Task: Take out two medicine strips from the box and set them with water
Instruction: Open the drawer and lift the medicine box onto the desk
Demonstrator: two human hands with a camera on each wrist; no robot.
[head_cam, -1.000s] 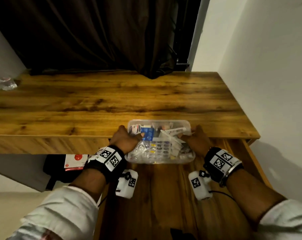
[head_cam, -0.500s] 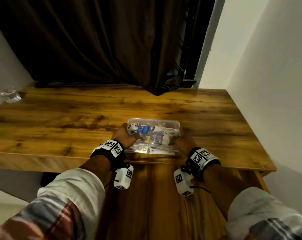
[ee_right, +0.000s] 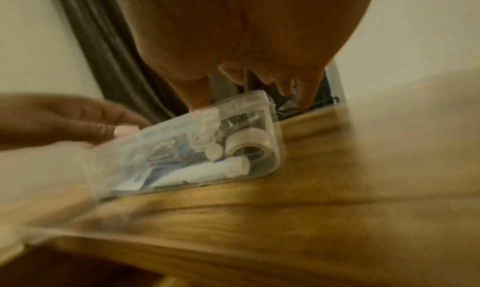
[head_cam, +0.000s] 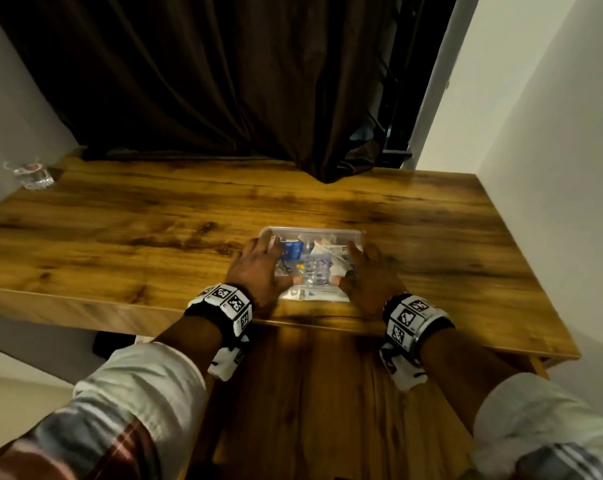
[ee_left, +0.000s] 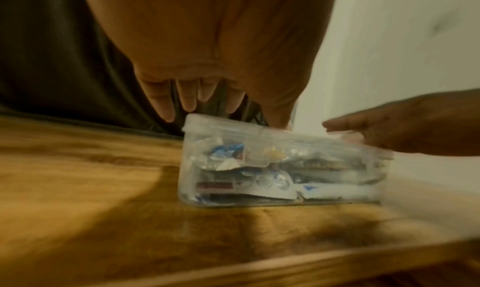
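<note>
the left hand (head_cam: 258,268) lies at the left end of the clear plastic lidded box (head_cam: 312,233), fingers fairly straight and spread over its corner, thumb on the lid, not visibly gripping it. the right hand (head_cam: 371,275) mirrors it at the right end, fingers loose and extended beside the wall. neither hand holds anything as far as the blurred wrist views show.

the box sits flat on the brown wood-grain table (head_cam: 154,233) near its front edge, lid on and side clasp (ee_left: 255,154) down. through the walls show foil medicine strips (ee_left: 259,180), a white tape roll (ee_right: 249,147) and a white tube (ee_right: 207,170), all packed tight.

by my reading the task has barely begun: no strip is out, and the lid must be undone first. the clear glass of water (head_cam: 33,174) stands at the far left corner, well apart from the box. a dark brown curtain (head_cam: 223,81) hangs behind; nothing lies between box and glass.
</note>
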